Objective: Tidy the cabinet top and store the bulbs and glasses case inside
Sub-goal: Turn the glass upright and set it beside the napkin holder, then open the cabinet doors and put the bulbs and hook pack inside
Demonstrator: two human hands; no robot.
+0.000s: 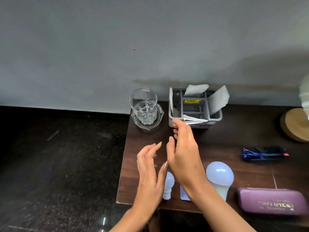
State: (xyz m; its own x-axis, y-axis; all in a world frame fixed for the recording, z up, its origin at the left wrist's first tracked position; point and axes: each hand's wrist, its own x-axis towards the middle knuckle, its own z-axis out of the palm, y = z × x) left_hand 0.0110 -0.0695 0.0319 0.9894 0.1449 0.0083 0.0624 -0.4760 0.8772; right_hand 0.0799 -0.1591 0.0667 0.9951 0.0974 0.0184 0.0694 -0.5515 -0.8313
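On the dark wooden cabinet top (217, 134) a large white bulb (219, 175) lies near the front edge, with a small white bulb (168, 183) to its left, partly hidden by my hands. A purple glasses case (270, 202) lies at the front right. My left hand (148, 174) hovers open over the front left corner, holding nothing. My right hand (182, 153) is raised above the top with fingers apart, its fingertips near the front of the grey organiser (195, 113). Neither hand touches a bulb.
A clear glass (143, 106) stands in a glass dish at the back left. The grey organiser holds white papers. A blue wrapped item (265, 154) lies right, a wooden lamp base (296, 124) far right. A white card (184, 193) lies between the bulbs. Dark floor lies left.
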